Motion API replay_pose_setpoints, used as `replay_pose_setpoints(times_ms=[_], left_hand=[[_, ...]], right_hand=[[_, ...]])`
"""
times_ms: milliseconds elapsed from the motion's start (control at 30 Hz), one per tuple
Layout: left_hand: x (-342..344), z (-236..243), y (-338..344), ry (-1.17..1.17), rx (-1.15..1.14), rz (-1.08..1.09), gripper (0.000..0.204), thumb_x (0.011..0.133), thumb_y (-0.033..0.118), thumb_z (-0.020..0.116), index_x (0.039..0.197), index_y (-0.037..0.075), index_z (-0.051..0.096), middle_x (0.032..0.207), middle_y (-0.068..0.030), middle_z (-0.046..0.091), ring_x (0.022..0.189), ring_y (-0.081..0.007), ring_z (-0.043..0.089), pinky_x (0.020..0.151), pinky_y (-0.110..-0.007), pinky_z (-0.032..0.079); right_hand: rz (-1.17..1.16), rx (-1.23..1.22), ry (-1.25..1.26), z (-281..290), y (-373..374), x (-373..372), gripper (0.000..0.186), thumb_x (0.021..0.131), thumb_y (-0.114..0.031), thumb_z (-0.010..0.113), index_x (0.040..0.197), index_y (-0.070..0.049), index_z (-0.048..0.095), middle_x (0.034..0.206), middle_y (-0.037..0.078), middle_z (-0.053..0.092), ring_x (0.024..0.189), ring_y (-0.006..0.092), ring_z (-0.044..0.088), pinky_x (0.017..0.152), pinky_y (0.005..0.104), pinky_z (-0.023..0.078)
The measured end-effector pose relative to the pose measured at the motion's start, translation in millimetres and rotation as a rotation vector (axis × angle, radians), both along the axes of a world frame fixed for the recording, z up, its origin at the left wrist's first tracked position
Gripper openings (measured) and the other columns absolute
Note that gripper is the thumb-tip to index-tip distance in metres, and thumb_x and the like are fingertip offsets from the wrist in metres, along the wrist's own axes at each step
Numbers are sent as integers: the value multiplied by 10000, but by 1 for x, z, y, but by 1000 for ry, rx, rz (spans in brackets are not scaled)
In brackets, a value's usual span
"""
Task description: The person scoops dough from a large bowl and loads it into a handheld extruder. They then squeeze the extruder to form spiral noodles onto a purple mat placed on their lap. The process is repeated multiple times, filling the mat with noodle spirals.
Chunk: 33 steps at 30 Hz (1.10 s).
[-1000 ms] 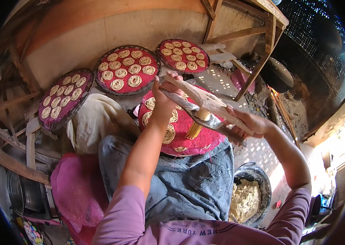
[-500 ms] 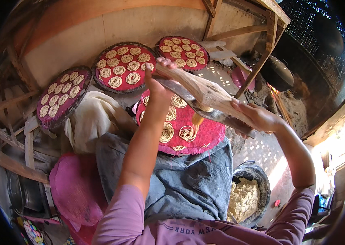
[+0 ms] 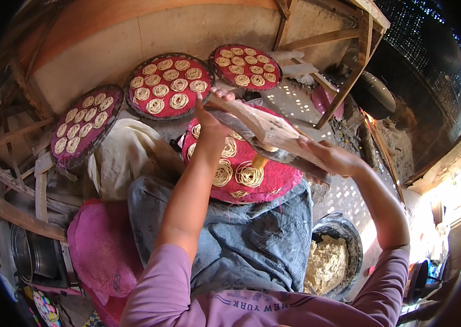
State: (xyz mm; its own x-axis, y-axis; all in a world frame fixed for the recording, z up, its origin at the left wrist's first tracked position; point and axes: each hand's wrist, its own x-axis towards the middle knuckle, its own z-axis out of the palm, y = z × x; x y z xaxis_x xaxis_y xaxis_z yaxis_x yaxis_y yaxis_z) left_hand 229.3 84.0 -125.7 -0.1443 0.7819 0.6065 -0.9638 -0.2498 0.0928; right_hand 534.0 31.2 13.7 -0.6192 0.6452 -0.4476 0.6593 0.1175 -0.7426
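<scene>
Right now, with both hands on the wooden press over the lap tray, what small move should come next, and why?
Probably shift the wooden press toward a bare red patch of the lap tray. The left hand and right hand hold its two ends above the tray, where several noodle coils already lie and part of the cloth is uncovered.

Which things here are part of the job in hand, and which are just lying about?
In use:
left hand and right hand, gripping the wooden press
lap tray with noodle coils
dough bowl
three filled trays

Lying about:
pink cloth
cream cloth
dark pot
wooden frame
</scene>
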Motion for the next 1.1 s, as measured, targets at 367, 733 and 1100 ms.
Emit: replay_pose_setpoints(times_ms=[367, 733, 1100], left_hand=[[-32, 24, -24, 102, 90, -14, 315, 942, 426, 508, 919, 127, 608, 891, 2, 633, 903, -176, 600, 920, -414, 398], [60, 9, 26, -200, -156, -43, 439, 882, 542, 412, 844, 128, 552, 758, -22, 551, 757, -200, 538, 837, -387, 414], [75, 36, 22, -197, -220, -47, 463, 901, 549, 334, 795, 142, 527, 705, 9, 531, 688, -184, 524, 757, -377, 416]], right_hand=[[64, -120, 167, -36, 16, -17, 757, 954, -653, 316, 1073, 29, 621, 684, 98, 623, 533, 163, 607, 465, 296, 484], [6, -38, -161, 14, 26, 30, 682, 990, -610, 222, 1146, -54, 586, 651, 70, 582, 524, 139, 578, 468, 290, 465], [-96, 88, -146, 32, 13, 49, 733, 948, -659, 332, 978, -16, 683, 614, 64, 589, 491, 133, 583, 420, 280, 458]])
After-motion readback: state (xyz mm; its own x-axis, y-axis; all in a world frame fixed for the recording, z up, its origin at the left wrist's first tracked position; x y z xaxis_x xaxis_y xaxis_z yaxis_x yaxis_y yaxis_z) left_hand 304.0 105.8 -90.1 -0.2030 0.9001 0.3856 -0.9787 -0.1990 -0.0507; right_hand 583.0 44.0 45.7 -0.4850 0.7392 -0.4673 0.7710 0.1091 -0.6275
